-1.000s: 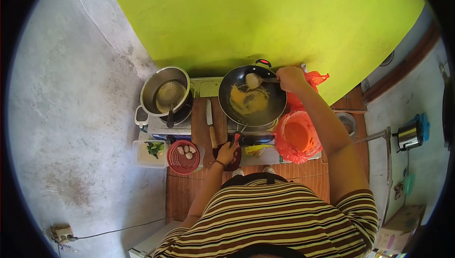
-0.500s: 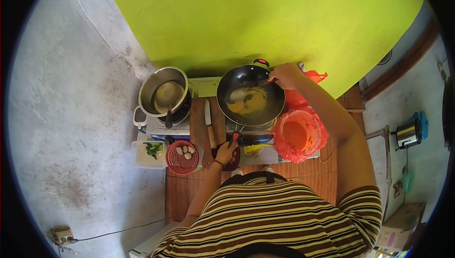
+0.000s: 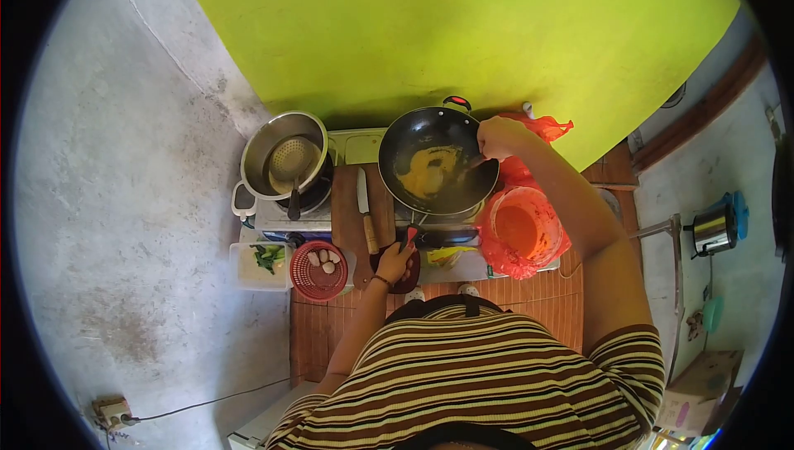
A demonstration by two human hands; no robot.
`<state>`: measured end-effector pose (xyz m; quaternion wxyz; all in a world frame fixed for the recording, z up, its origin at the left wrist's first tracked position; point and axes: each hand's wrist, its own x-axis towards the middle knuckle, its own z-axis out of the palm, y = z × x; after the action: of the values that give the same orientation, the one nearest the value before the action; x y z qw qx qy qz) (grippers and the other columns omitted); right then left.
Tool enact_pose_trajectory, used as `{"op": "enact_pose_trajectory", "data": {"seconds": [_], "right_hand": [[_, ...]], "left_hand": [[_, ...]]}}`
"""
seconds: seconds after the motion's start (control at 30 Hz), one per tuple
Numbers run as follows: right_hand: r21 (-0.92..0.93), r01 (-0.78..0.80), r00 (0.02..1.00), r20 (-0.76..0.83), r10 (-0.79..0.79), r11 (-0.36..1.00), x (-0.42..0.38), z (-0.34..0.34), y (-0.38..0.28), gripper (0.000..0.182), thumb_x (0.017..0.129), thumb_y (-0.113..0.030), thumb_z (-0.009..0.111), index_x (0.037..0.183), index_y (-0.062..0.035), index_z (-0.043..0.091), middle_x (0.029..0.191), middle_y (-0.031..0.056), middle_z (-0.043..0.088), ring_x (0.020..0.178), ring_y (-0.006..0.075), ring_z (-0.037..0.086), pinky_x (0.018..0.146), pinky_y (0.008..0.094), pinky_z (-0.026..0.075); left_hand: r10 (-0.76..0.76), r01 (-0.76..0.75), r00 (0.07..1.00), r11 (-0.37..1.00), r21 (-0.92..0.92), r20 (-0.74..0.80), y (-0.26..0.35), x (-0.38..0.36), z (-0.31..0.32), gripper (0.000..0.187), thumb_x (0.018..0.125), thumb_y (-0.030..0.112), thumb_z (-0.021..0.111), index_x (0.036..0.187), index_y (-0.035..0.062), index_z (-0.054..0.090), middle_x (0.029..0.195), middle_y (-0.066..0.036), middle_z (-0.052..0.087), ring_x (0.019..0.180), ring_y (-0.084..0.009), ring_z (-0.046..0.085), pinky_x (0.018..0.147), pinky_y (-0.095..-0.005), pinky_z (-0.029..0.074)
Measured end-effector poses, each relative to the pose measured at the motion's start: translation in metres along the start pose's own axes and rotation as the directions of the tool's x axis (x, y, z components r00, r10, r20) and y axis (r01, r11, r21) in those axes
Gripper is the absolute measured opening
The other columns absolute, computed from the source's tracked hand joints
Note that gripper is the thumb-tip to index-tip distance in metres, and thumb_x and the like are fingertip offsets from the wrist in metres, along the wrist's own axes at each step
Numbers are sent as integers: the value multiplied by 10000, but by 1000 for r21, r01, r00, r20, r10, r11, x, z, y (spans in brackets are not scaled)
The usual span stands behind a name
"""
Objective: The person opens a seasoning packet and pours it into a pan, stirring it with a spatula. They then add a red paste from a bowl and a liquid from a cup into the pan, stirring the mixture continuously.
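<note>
A black wok stands on the stove, with a yellow-orange paste spread over its bottom. My left hand is closed around the wok's handle, which has a red part near the thumb. At the wok's right rim, my right hand grips a brown spatula; its far end is hard to make out. Under my left hand lies a dark red thing, mostly covered. A knife rests on a wooden cutting board left of the wok.
On the left, a metal pot holds a skimmer. Below it are a red basket with several pale pieces and a plastic box with greens. A bucket of red-orange paste sits in a red bag beside the wok.
My right hand has moved slightly down, bringing the spatula from the middle of the wok toward its right side. The paste has shifted a little. My left hand stays on the handle.
</note>
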<state>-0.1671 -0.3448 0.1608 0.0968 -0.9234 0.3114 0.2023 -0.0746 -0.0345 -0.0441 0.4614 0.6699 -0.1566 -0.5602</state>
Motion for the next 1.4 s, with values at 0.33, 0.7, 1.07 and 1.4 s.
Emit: {"op": "enact_pose_trajectory", "data": {"seconds": [0.33,0.7,1.07,1.4], "right_hand": [[74,-36,999,-25,38,997,-34,19,-25,202,675,-89,570,824,-61,703,786,182,676,794,336,674,684,436,539],[133,-23,980,-193,49,991,-47,63,-27,200,732,-131,600,888,-38,683,885,200,665,870,358,654,738,464,526],[200,-42,936,-335,109,979,-66,88,-4,113,718,-120,614,812,-81,662,831,161,653,825,344,633,703,445,507],[250,-96,814,-537,221,963,-98,137,-7,238,789,-93,570,1012,-81,486,776,167,611,752,375,621,630,480,483]], "left_hand": [[-5,5,1000,1000,0,-3,5,-5,1,282,946,316,510,956,38,562,605,0,502,414,-101,467,365,-250,355],[5,-5,1000,1000,-14,24,-3,1,-4,257,935,309,515,981,62,570,613,-9,520,414,-114,482,371,-263,372],[-6,6,999,1000,3,40,2,0,-8,274,940,319,505,967,52,567,614,-3,518,421,-107,486,376,-256,377],[-3,6,997,999,-41,81,0,-1,-10,296,944,320,518,978,28,551,685,-41,551,468,-146,566,407,-263,452]]}}
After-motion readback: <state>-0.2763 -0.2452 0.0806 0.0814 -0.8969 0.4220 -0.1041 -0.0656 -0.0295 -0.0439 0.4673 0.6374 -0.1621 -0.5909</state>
